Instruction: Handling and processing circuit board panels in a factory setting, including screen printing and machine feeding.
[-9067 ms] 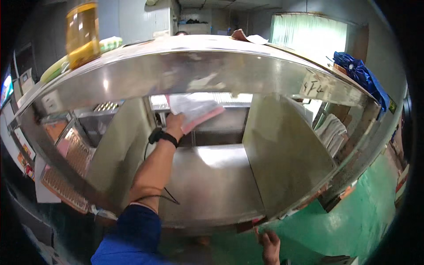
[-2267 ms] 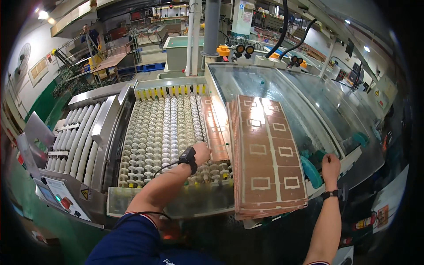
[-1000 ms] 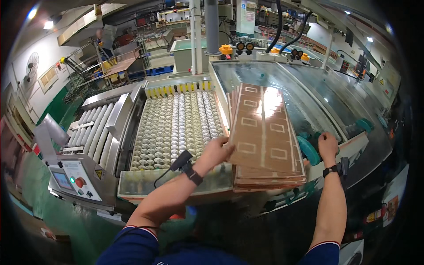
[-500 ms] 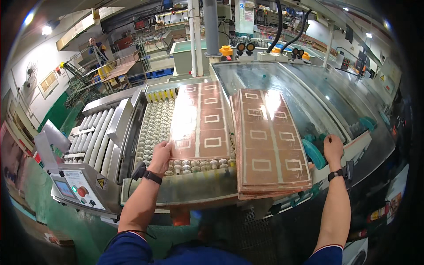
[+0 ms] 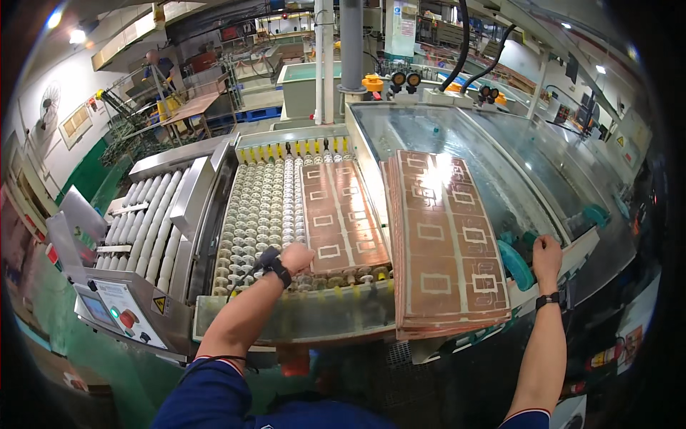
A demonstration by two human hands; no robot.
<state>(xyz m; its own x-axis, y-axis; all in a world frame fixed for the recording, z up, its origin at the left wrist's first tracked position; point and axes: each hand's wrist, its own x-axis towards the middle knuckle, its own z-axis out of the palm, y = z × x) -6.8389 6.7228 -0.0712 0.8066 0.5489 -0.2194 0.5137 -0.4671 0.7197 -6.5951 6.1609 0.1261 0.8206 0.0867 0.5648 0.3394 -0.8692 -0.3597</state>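
A copper-clad circuit panel [image 5: 341, 227] with pale rectangular outlines lies on the white wheel conveyor [image 5: 250, 214]. My left hand [image 5: 296, 258] is closed at its near left corner, fingers pinched on the edge; the fingertips are partly hidden. To the right, a stack of similar copper panels [image 5: 446, 243] rests over the machine's edge and its glass lid. My right hand [image 5: 547, 254] hovers beyond the stack's right side, beside a teal curved handle [image 5: 516, 264]. Its fingers are curled, and nothing shows in them. Each wrist wears a black band.
On the left stands a roller unit [image 5: 146, 229] with a control panel [image 5: 118, 312] bearing a red button. Clear lids [image 5: 457, 136] cover the machine at the right. A grey pipe [image 5: 351, 50] rises behind the conveyor. Another person [image 5: 158, 71] stands at the far left.
The copper panel has come down flat onto the wheels, shifting toward me and slightly right. My left hand has moved right with it. My right hand stays near the teal handle.
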